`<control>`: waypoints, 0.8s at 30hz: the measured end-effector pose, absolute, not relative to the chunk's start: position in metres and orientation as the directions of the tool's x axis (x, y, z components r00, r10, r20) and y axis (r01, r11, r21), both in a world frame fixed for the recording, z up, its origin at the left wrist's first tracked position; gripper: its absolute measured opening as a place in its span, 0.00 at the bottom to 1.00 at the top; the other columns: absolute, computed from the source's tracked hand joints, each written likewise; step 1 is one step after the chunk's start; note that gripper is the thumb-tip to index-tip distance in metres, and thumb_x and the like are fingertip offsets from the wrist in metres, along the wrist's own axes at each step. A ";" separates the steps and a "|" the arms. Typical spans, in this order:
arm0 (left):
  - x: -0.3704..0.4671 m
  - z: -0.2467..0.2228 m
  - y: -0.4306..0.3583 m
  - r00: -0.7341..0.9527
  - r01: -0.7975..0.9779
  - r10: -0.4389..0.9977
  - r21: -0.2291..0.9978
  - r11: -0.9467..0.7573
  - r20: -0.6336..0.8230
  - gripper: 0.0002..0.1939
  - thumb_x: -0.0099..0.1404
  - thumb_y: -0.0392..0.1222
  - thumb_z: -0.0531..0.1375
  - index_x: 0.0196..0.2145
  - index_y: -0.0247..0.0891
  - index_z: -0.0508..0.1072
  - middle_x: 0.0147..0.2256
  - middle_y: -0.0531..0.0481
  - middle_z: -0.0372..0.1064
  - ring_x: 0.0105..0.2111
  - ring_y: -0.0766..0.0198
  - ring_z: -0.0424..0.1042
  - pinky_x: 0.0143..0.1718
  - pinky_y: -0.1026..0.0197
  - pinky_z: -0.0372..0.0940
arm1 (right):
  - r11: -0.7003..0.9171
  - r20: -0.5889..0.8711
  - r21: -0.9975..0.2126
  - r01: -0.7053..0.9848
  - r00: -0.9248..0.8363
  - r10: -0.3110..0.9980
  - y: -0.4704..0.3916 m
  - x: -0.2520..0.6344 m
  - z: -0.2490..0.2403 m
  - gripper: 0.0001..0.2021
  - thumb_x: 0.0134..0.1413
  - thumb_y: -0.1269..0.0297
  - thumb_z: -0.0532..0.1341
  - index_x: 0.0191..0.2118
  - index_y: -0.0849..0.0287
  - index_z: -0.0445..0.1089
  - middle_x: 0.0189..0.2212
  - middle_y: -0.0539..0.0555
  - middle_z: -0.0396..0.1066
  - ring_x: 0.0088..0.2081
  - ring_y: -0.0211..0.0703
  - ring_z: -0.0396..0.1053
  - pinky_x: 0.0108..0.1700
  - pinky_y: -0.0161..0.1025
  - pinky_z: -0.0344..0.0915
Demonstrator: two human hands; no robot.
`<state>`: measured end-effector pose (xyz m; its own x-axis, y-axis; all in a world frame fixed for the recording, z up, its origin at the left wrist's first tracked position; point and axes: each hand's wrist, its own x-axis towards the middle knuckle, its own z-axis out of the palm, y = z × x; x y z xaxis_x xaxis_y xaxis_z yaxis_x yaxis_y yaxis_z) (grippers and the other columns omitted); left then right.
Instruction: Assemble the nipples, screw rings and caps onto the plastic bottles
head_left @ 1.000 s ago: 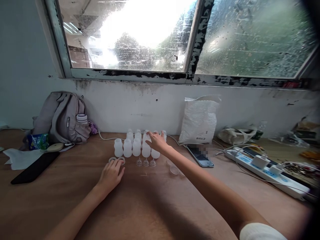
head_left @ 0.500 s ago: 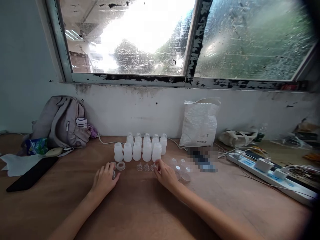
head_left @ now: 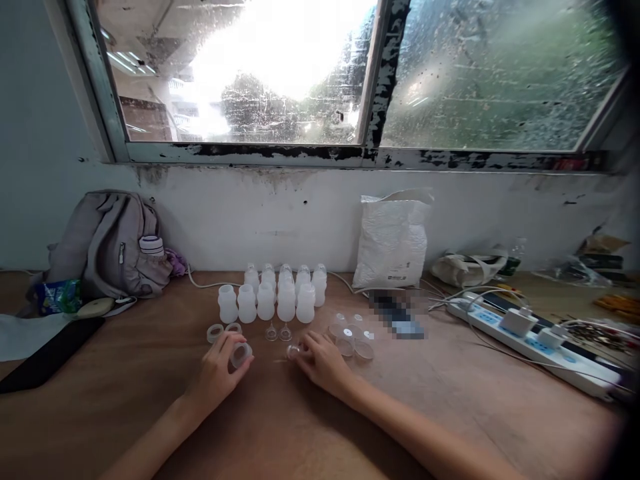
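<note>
My left hand [head_left: 220, 365] grips a translucent screw ring [head_left: 241, 355] between thumb and fingers, just above the table. In my right hand [head_left: 320, 360] a clear bottle nipple [head_left: 293, 351] is pinched at the fingertips, a short way to the right of the ring. Two more clear nipples [head_left: 278, 332] stand on the table beyond. Two loose rings [head_left: 215, 333] lie behind my left hand. A row of frosted baby bottles [head_left: 267, 303] without tops stands at the back, with several capped bottles [head_left: 285, 275] behind it. Clear round caps [head_left: 365, 349] lie to the right.
A white plastic mailer bag [head_left: 393, 240] leans on the wall near a pixelated dark object [head_left: 400, 315]. A power strip [head_left: 535, 350] with cables lies at right. At left are a grey backpack [head_left: 107, 247] and a flat black case [head_left: 50, 357].
My left hand has lifted a ring from the table and moved it right. My right hand has taken a nipple from the row and drawn it nearer. The view has shifted slightly right.
</note>
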<state>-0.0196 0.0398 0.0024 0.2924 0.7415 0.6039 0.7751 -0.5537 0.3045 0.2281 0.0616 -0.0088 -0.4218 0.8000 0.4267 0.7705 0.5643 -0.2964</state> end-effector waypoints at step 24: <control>0.063 -0.003 0.055 0.497 0.523 0.713 0.485 -0.701 0.495 0.15 0.52 0.38 0.60 0.39 0.39 0.64 0.37 0.48 0.66 0.39 0.59 0.65 0.42 0.56 0.60 | 0.529 0.457 -0.724 0.442 -0.267 0.849 0.056 0.240 -0.008 0.09 0.57 0.66 0.50 0.34 0.60 0.66 0.29 0.53 0.67 0.31 0.40 0.65 0.34 0.35 0.61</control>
